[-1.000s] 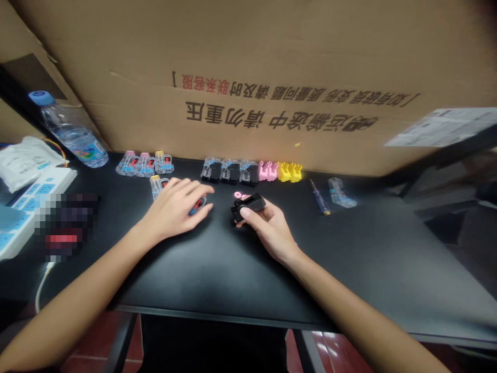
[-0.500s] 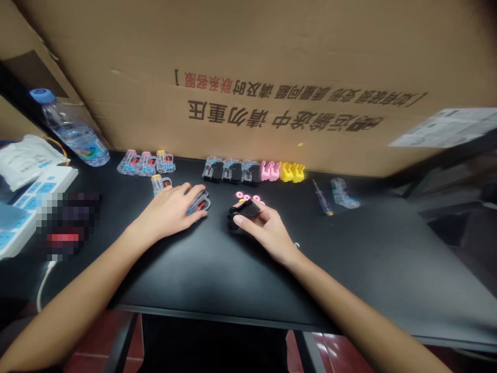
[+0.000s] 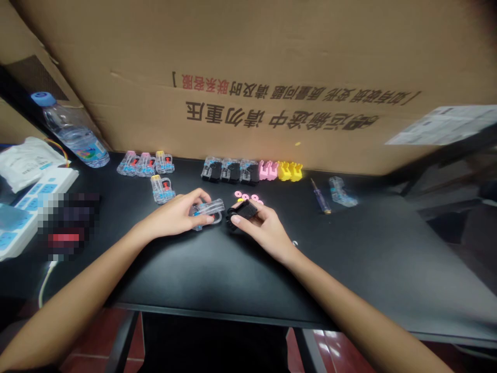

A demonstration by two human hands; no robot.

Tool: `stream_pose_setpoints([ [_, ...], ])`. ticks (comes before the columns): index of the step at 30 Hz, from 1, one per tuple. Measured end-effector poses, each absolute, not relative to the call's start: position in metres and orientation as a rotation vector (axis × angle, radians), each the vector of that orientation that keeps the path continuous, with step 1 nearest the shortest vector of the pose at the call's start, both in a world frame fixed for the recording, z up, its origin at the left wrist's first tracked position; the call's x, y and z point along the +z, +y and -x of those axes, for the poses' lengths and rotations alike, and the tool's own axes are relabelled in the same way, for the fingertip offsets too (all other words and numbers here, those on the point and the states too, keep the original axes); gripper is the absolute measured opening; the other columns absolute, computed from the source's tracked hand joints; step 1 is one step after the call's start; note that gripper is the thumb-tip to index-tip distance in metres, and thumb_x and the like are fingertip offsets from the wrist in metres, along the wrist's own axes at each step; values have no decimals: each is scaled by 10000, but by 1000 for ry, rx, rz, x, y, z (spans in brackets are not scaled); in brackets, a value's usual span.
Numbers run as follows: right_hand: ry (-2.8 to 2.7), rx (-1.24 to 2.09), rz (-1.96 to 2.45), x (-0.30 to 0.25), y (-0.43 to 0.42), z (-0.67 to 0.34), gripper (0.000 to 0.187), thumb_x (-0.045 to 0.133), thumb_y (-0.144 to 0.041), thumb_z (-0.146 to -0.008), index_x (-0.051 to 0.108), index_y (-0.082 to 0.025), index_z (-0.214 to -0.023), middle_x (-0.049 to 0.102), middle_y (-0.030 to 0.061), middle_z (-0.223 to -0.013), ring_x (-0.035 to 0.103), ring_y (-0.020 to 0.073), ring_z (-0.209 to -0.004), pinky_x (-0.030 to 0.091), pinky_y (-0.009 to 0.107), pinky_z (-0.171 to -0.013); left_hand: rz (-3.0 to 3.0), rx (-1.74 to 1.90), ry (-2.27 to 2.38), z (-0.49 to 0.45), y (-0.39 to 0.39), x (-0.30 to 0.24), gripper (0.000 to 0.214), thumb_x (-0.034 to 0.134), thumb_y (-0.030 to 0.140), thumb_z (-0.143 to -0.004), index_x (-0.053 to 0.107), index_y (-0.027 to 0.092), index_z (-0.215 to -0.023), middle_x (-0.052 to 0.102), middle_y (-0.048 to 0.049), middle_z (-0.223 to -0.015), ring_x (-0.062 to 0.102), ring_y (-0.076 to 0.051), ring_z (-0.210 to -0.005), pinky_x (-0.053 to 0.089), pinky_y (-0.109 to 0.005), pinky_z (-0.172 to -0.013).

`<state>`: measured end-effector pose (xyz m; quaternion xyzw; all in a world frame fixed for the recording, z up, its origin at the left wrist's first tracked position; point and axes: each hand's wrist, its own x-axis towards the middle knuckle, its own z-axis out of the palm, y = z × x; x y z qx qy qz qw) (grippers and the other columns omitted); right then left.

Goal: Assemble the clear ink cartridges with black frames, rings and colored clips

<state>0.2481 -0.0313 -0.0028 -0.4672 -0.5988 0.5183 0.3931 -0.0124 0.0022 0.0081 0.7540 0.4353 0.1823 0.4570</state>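
Fingers and thumb of my left hand (image 3: 178,213) grip a clear plastic housing (image 3: 212,208) with blue and red parts inside, just above or on the black table. Close beside it, my right hand (image 3: 267,228) is closed around a black plastic part (image 3: 245,210). A small gap separates the two pieces. Behind my right hand lie small pink rings (image 3: 254,198) and a yellow one, partly covered by the hand. Another clear housing with a yellow top (image 3: 163,189) lies just beyond my left hand.
Along the back stand three clear housings (image 3: 144,163), three clear-and-black units (image 3: 230,171), pink parts (image 3: 267,170) and yellow parts (image 3: 290,171). A screwdriver (image 3: 320,197) and a clear-blue piece (image 3: 342,191) lie right. A water bottle (image 3: 77,132) and power strip (image 3: 37,212) are left.
My left hand has moved slightly right and lifted the clear housing toward the black part, uncovering the yellow-topped housing behind. The right hand still holds the black part, nearly in place.
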Motion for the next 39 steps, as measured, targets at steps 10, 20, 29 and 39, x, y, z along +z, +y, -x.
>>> stream_pose_setpoints([
  [10,-1503,1300,1178,-8,-30,-250,346,850,-536,-850,754,-250,-1019,759,62,-1015,727,288,-988,622,486,-972,-1578,649,890,0,-2,6,365,848,378,-842,595,206,-1041,743,-62,-1039,736,-219,-962,605,-378,-886],
  [20,-1537,1284,1152,-11,-29,-250,372,846,-515,-855,764,-219,-1066,774,69,-1048,739,258,-979,637,410,-940,-1884,628,975,-4,-1,-2,437,937,448,-766,642,210,-983,677,31,-857,614,-163,-773,467,-277,-717],
  [29,-1520,1280,1163,-10,-29,-250,332,847,-515,-857,770,-256,-1049,780,66,-1046,744,300,-1009,638,486,-962,-1954,581,884,3,1,3,415,762,329,-929,597,223,-1294,769,-64,-1122,727,-204,-905,578,-339,-812],
  [39,-1568,1289,1159,-10,-31,-251,402,868,-500,-846,779,-223,-1123,802,73,-1117,759,273,-1021,641,428,-961,-1906,623,869,0,0,-2,324,781,305,-911,596,197,-1154,795,-89,-1106,777,-260,-1023,611,-423,-960],
])
